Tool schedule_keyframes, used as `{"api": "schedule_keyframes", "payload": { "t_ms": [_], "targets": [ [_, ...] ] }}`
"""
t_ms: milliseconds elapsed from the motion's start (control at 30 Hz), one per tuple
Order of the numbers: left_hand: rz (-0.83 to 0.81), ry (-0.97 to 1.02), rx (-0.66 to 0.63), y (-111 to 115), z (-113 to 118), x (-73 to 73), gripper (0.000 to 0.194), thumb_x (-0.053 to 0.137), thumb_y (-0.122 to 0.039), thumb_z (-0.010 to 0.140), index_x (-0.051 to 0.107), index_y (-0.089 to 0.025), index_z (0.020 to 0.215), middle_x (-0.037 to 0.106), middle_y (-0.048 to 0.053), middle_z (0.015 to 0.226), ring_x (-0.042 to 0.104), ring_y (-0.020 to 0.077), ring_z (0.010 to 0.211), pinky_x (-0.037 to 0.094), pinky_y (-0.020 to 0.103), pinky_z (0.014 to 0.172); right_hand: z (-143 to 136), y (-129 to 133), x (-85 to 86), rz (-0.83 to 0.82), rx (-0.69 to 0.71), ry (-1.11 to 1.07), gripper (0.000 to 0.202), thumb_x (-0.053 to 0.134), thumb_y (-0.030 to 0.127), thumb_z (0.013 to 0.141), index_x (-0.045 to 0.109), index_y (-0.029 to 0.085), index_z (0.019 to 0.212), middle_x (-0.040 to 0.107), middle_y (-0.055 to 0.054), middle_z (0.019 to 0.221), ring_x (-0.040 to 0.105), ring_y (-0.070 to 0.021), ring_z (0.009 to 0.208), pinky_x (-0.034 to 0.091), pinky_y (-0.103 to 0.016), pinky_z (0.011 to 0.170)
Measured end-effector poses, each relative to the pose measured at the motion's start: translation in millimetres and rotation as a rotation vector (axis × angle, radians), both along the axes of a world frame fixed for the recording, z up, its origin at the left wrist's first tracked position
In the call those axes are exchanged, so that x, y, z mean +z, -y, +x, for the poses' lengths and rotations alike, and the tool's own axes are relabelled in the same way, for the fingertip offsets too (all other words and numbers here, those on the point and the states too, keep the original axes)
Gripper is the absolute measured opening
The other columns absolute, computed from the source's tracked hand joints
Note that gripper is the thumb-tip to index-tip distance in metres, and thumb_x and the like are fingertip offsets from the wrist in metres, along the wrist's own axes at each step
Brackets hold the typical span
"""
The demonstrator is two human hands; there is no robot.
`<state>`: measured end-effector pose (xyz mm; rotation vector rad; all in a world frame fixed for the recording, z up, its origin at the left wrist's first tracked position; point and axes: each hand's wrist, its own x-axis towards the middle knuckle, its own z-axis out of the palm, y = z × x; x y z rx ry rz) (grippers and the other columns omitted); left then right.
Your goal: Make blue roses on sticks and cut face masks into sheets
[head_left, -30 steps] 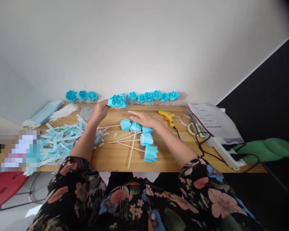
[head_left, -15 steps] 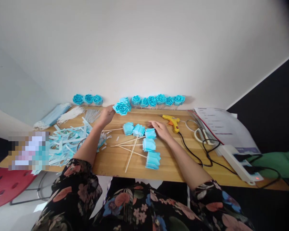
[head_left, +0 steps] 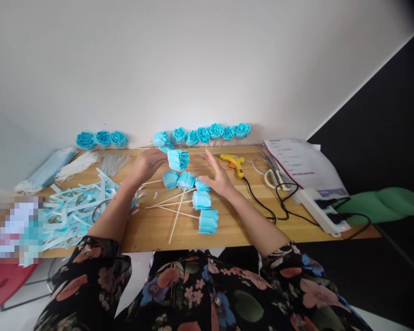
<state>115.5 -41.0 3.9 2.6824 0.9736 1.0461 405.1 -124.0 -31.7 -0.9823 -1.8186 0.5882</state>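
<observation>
My left hand [head_left: 149, 165] is closed round the hidden stem of a blue paper rose [head_left: 178, 160], whose bloom points right. Just right of that bloom, my right hand [head_left: 216, 177] has its fingers apart and holds nothing. Below the hands lie several blue flowers on sticks, among them one at the front [head_left: 208, 221] and one above it [head_left: 201, 200]; their wooden sticks [head_left: 176, 216] cross to the left. Behind my left hand another rose [head_left: 162, 139] lies near the wall.
More blue roses [head_left: 215, 130] line the wall. A yellow glue gun [head_left: 235, 163], scissors [head_left: 275, 178], papers [head_left: 303, 161] and a power strip [head_left: 322, 214] are to the right. Cut strips [head_left: 76, 207] and face masks [head_left: 48, 170] lie left.
The held rose has turned from facing me to pointing right. My right hand has lifted slightly and spread its fingers. The whole view has shifted, moving the table leftward in the picture.
</observation>
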Motion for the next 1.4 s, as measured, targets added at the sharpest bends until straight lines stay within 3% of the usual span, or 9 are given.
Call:
{"api": "schedule_keyframes", "payload": {
  "t_ms": [167, 300, 433, 633, 733, 833, 1000, 1200, 1400],
  "targets": [
    [0.070, -0.035, -0.037, 9.7, 8.5, 6.2, 0.030, 0.050, -0.035, 0.098, 0.076, -0.021, 0.095, 0.075, 0.010, 0.099, 0.066, 0.0232, 0.093, 0.051, 0.037, 0.085, -8.0, 7.1, 7.9, 0.079, -0.019, 0.126, 0.114, 0.076, 0.052, 0.080, -0.001, 0.030, 0.161, 0.036, -0.012, 0.161, 0.034, -0.0292, 0.150, 0.028, -0.052, 0.123],
    [0.089, -0.062, -0.114, 19.4, 17.2, 12.6, 0.028, 0.051, -0.033, 0.098, 0.076, -0.022, 0.097, 0.075, 0.010, 0.103, 0.067, 0.0223, 0.091, 0.051, 0.036, 0.082, -14.1, 11.0, 12.4, 0.119, -0.036, 0.158, 0.120, 0.078, 0.050, 0.078, -0.007, 0.031, 0.161, 0.034, -0.012, 0.162, 0.035, -0.0304, 0.149, 0.029, -0.052, 0.123],
    [0.051, -0.071, -0.194, 26.8, 25.2, 15.0, 0.030, 0.049, -0.033, 0.100, 0.076, -0.021, 0.100, 0.074, 0.011, 0.102, 0.066, 0.0223, 0.091, 0.051, 0.035, 0.080, -17.8, 13.2, 11.8, 0.122, -0.069, 0.196, 0.104, 0.072, 0.043, 0.085, 0.002, 0.032, 0.161, 0.042, -0.010, 0.157, 0.041, -0.0290, 0.145, 0.034, -0.050, 0.121],
    [0.043, -0.094, -0.250, 32.4, 32.8, 16.7, 0.030, 0.047, -0.034, 0.100, 0.075, -0.021, 0.099, 0.073, 0.011, 0.095, 0.066, 0.0213, 0.087, 0.050, 0.034, 0.078, -15.5, 13.2, 8.9, 0.111, -0.094, 0.183, 0.071, 0.062, 0.038, 0.091, 0.033, 0.031, 0.155, 0.056, -0.007, 0.145, 0.052, -0.0285, 0.134, 0.040, -0.049, 0.115],
    [0.057, -0.096, -0.175, 30.7, 26.0, 21.3, 0.030, 0.048, -0.034, 0.100, 0.075, -0.021, 0.098, 0.073, 0.011, 0.097, 0.067, 0.0218, 0.089, 0.051, 0.034, 0.079, -11.9, 11.4, 12.5, 0.137, -0.088, 0.133, 0.077, 0.065, 0.048, 0.088, 0.031, 0.029, 0.155, 0.054, -0.009, 0.147, 0.048, -0.0293, 0.138, 0.037, -0.049, 0.117],
    [0.104, -0.061, 0.023, 19.1, 5.9, 22.5, 0.030, 0.050, -0.035, 0.098, 0.076, -0.022, 0.096, 0.074, 0.010, 0.098, 0.066, 0.0234, 0.093, 0.050, 0.036, 0.083, -6.5, 7.4, 13.5, 0.133, -0.149, 0.069, 0.075, 0.055, 0.055, 0.092, 0.028, 0.028, 0.157, 0.050, -0.010, 0.152, 0.045, -0.0283, 0.141, 0.035, -0.049, 0.118],
    [0.114, -0.132, 0.320, -16.2, -38.4, 0.0, 0.035, 0.048, -0.040, 0.097, 0.076, -0.021, 0.095, 0.073, 0.011, 0.093, 0.064, 0.0267, 0.090, 0.047, 0.037, 0.081, 3.6, -8.3, -3.4, 0.045, -0.268, -0.024, 0.056, 0.042, 0.049, 0.100, 0.041, 0.025, 0.150, 0.061, -0.011, 0.139, 0.054, -0.0254, 0.132, 0.043, -0.046, 0.112],
    [0.025, -0.244, 0.407, -39.0, -57.4, -35.7, 0.035, 0.046, -0.038, 0.093, 0.076, -0.021, 0.090, 0.075, 0.012, 0.093, 0.063, 0.0262, 0.084, 0.045, 0.034, 0.074, 6.7, -21.2, -21.9, -0.078, -0.302, -0.093, 0.049, 0.041, 0.050, 0.100, 0.056, 0.021, 0.136, 0.069, -0.012, 0.125, 0.064, -0.0224, 0.117, 0.053, -0.037, 0.097],
    [-0.026, -0.326, 0.436, -42.9, -49.8, -41.2, 0.039, 0.045, -0.040, 0.093, 0.078, -0.020, 0.091, 0.075, 0.013, 0.095, 0.065, 0.0279, 0.089, 0.046, 0.035, 0.076, 5.8, -21.3, -21.2, -0.065, -0.300, -0.074, 0.047, 0.039, 0.051, 0.101, 0.058, 0.022, 0.133, 0.071, -0.010, 0.122, 0.065, -0.0216, 0.116, 0.051, -0.037, 0.100]
  ]
}}
